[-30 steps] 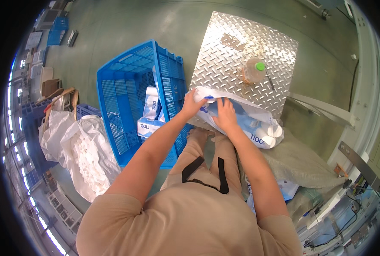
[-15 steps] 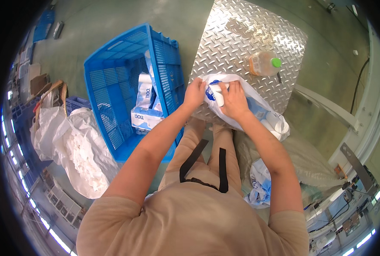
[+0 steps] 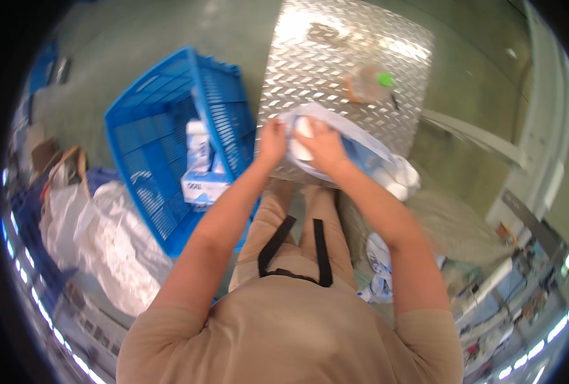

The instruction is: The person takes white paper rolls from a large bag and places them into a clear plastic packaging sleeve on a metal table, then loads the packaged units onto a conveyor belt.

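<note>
A white and blue plastic bag (image 3: 364, 142) lies tilted across the near part of a metal platform (image 3: 297, 70), its mouth toward my left hand (image 3: 272, 142). The fingers of that hand are closed on the bag's edge. My right hand (image 3: 324, 148) reaches into the mouth and is closed around a white roll (image 3: 303, 132). More rounded white rolls (image 3: 402, 181) bulge at the bag's far right end. Motion blurs both hands, so the exact finger contacts are hard to make out.
A bottle (image 3: 366, 84) with a green cap lies on the platform beside a small dark stick. To the left, a blue crate (image 3: 131, 144) holds blue and white packs (image 3: 199, 147). White sacks (image 3: 121, 237) lie beyond it. Another blue and white wrapper (image 3: 379, 272) is near my right leg.
The whole view has shifted, with platform and bag slightly further left in it. My right hand now covers the white roll more, and the roll stands more upright in the bag's mouth.
</note>
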`<state>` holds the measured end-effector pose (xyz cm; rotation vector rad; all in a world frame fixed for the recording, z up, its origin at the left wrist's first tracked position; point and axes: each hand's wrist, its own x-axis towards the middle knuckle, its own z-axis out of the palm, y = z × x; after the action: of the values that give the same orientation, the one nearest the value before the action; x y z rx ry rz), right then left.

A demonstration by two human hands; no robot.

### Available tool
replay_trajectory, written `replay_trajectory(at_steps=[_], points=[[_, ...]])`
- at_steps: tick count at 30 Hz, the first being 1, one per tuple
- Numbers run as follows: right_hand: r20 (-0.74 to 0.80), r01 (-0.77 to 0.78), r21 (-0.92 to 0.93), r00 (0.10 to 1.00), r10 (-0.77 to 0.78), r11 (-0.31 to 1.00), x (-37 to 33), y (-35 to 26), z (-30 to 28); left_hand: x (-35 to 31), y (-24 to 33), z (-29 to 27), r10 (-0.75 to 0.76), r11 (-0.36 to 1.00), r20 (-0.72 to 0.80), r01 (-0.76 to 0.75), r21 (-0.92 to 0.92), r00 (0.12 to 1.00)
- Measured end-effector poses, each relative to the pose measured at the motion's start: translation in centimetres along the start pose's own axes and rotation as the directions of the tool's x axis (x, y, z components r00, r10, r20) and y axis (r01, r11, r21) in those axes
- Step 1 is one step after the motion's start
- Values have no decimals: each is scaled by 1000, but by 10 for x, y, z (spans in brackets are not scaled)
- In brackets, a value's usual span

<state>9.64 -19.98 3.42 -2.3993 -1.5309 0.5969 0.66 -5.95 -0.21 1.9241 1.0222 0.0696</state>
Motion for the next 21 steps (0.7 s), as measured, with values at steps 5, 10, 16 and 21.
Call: replay_trajectory(at_steps=[5, 10, 16, 21], points=[[-97, -275, 236, 948, 304, 932, -29, -13, -46, 26, -25, -15, 57, 998, -25, -57, -3, 998], [-239, -160, 896, 612, 754, 414, -174, -11, -145, 63, -48, -33, 150, 944, -112, -109, 312, 982], [-391, 281, 815, -381, 838, 508, -436, -43, -263, -43, 112, 10, 625, 625, 422, -745, 233, 657], [-146, 192, 946, -470, 871, 262, -549, 41, -287, -67, 119, 138, 205, 524, 910, -826, 209, 361]])
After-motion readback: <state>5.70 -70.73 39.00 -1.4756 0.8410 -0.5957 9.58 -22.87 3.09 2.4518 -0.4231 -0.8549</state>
